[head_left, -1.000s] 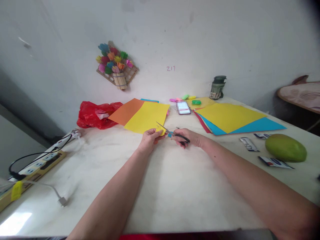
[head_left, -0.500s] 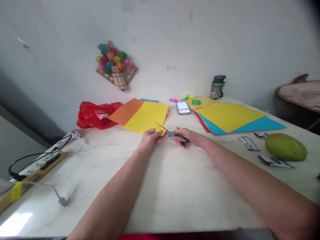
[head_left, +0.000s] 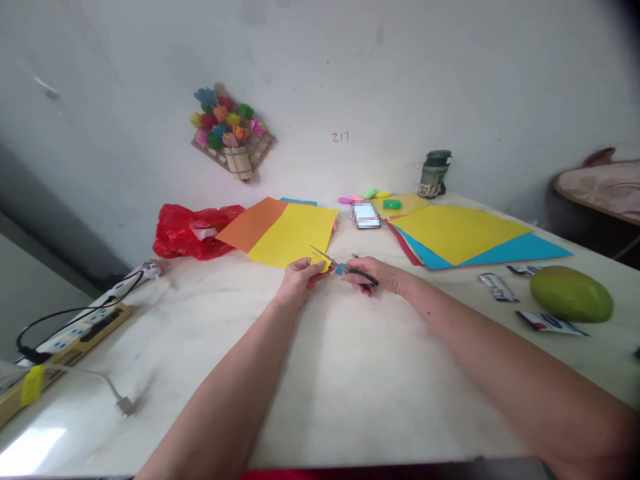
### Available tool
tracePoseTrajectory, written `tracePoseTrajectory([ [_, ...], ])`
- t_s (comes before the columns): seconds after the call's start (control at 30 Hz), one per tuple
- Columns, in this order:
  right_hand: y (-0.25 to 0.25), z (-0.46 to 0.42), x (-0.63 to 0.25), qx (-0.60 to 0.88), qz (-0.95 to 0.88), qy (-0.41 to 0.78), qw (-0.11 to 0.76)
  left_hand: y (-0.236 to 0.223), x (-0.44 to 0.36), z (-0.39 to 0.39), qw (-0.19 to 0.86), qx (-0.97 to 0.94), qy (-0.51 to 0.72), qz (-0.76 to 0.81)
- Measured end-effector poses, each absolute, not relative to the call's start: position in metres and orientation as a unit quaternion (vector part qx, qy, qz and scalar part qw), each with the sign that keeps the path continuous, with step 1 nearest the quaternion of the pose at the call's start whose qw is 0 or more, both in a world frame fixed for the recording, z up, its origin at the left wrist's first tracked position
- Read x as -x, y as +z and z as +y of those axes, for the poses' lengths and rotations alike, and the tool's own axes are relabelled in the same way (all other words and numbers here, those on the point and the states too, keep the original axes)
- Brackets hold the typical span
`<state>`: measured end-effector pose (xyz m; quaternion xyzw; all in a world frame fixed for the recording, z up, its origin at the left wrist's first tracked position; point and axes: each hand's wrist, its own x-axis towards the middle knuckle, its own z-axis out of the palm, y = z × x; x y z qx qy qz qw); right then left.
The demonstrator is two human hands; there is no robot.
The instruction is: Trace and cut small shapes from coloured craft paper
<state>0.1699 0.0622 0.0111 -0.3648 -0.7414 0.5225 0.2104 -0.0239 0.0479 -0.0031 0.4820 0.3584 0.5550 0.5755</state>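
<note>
My left hand (head_left: 299, 280) pinches a small piece of yellow paper (head_left: 321, 262) between thumb and fingers. Wrapped round the black handles of a pair of scissors (head_left: 367, 277) is my right hand (head_left: 376, 270). The blades point up and left and lie at the yellow piece; whether they are biting into it I cannot tell. A bit of blue (head_left: 341, 268) shows between the two hands, close to the scissors. Just beyond my left hand lies a large yellow sheet (head_left: 300, 233), partly over an orange sheet (head_left: 255, 223).
Right of my hands is a stack with a yellow sheet (head_left: 460, 230) over a blue sheet (head_left: 530, 250). Nearby are a green fruit (head_left: 571, 294) and small packets (head_left: 497, 287). A phone (head_left: 366, 215), red bag (head_left: 195, 233), flask (head_left: 435, 175) and power strip (head_left: 80, 330) also stand about.
</note>
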Motion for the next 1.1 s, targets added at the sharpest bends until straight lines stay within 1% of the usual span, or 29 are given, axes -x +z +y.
tracePoseTrajectory([
  [1.1,0.0119,0.061,-0.1692,0.363,-0.747,0.513,0.216,-0.0037,0.024,0.0483,0.58,-0.478,0.561,0.346],
])
